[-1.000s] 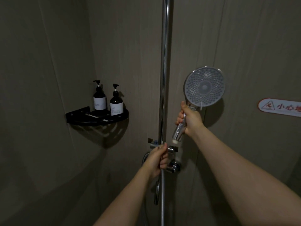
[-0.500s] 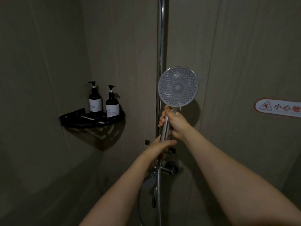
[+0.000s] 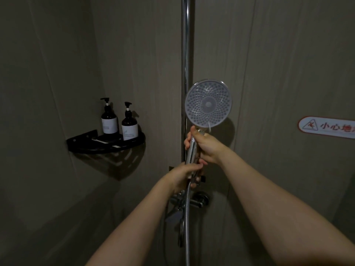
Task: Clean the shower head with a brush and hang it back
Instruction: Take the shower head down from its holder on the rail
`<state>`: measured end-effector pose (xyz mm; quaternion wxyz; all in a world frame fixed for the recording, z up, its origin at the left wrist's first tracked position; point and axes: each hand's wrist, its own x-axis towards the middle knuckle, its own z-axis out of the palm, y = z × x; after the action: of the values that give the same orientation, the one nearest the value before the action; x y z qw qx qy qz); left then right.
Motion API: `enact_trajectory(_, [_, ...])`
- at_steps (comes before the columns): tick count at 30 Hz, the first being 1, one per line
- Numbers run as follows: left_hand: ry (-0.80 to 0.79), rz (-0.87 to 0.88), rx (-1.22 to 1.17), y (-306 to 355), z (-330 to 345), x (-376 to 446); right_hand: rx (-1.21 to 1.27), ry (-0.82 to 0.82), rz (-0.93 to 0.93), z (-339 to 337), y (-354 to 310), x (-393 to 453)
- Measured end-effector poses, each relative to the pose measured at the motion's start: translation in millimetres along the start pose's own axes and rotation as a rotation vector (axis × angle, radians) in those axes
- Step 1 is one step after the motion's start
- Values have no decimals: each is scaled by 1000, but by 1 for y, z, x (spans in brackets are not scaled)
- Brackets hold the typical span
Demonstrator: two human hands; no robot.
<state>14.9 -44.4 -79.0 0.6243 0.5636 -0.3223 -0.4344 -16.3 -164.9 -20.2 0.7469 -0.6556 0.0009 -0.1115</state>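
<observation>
The round shower head point(image 3: 208, 103) faces me, its dotted face upright in front of the vertical chrome rail point(image 3: 186, 45). My right hand point(image 3: 206, 145) grips the chrome handle just below the head. My left hand point(image 3: 185, 174) is curled round the bottom of the handle where the metal hose point(image 3: 187, 217) joins it, right at the rail's holder, which it mostly hides. No brush is in view.
A black corner shelf point(image 3: 86, 144) on the left wall carries two dark pump bottles point(image 3: 109, 120). The chrome mixer tap point(image 3: 194, 201) sits below my hands. A red-and-white warning sign point(image 3: 326, 127) is stuck on the right wall.
My right hand has carried the shower head leftward from open wall to the rail. My left hand moved up from the holder to the handle's lower end.
</observation>
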Motion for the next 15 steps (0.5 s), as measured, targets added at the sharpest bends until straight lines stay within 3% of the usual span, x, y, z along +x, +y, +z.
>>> enact_trajectory(3, [-8, 56, -102, -7, 0, 3, -9, -50, 10, 0, -3, 1])
enact_trajectory(7, [-163, 6, -265, -2, 5, 1, -93, -119, 98, 0, -6, -2])
enact_trajectory(10, [-91, 37, -205, 3, 9, 6, -240, -154, 102, 2, -2, -8])
enact_trajectory(13, [-17, 119, -139, 1, 9, 8, -348, -99, 75, 2, 0, -10])
enact_trajectory(15, [58, 149, -75, 1, 7, 7, -341, -61, 151, -5, 5, -15])
